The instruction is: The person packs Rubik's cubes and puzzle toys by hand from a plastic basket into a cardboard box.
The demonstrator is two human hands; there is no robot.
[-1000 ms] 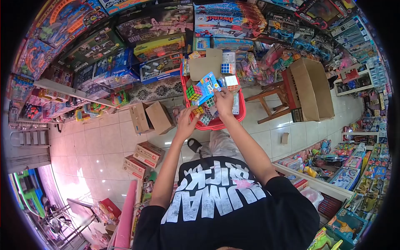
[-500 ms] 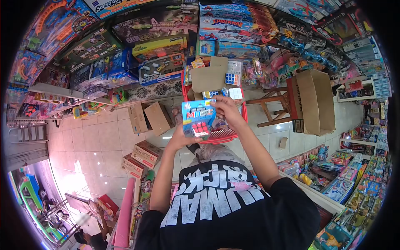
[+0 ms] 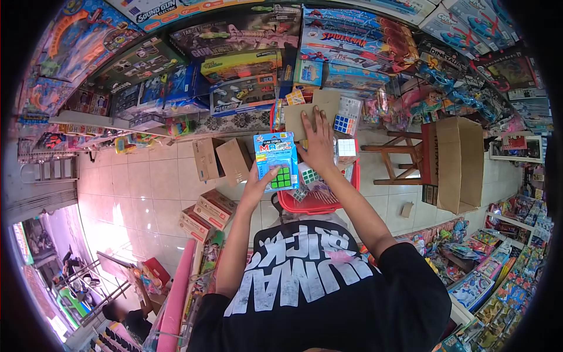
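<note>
My left hand (image 3: 255, 183) holds up a blue carded puzzle-cube pack (image 3: 276, 159) with a green cube face showing, just left of a red plastic basket (image 3: 305, 204). My right hand (image 3: 318, 142) reaches into the top of that basket with fingers spread, resting on a brown cardboard piece (image 3: 306, 111) among several packaged cubes (image 3: 345, 124). More loose cubes (image 3: 309, 176) lie lower in the basket, under my right wrist.
Toy boxes fill the wall shelves (image 3: 246, 53) ahead. Small cardboard boxes (image 3: 223, 158) and orange boxes (image 3: 205, 214) sit on the tiled floor at left. A wooden stool (image 3: 399, 158) and a large open carton (image 3: 460, 161) stand at right. Toy displays (image 3: 492, 264) line the right side.
My right hand has let go of the carded pack and moved up onto the cardboard in the basket. My left hand keeps the pack, which now shows a green cube face.
</note>
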